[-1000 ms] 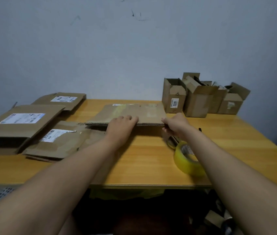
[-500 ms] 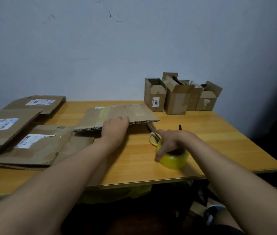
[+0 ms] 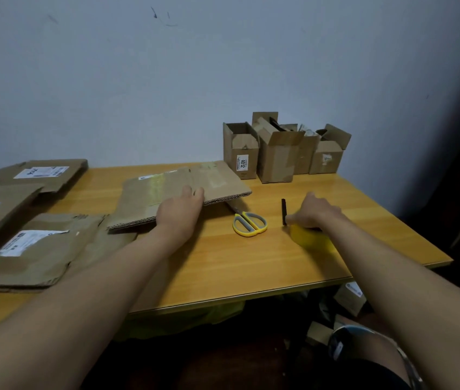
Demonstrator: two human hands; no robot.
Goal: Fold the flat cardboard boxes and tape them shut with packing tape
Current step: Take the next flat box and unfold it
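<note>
The right hand covers the top of the yellow roll of tape, so only the roll's blurred lower side shows; the fingers curl down over it, gripping it on the table near the right edge. The left hand lies on the near edge of one flattened cardboard box, fingers fairly straight with their tips on the top face; whether the thumb hooks beneath the edge cannot be told. That box sits mid-table, tilted up a little, its near corner overlapping the flat cardboard beside it. The blades of the one pair of scissors run under the box's right corner and are mostly hidden; the yellow and grey handles lie between the two hands. One short black stick, too small to identify, lies just beside the right fingertips. Three more flattened boxes lie at the left, two cut off by the picture's edge. Four small open boxes stand in a row by the wall, overlapping, their contents dark and unclear.
</note>
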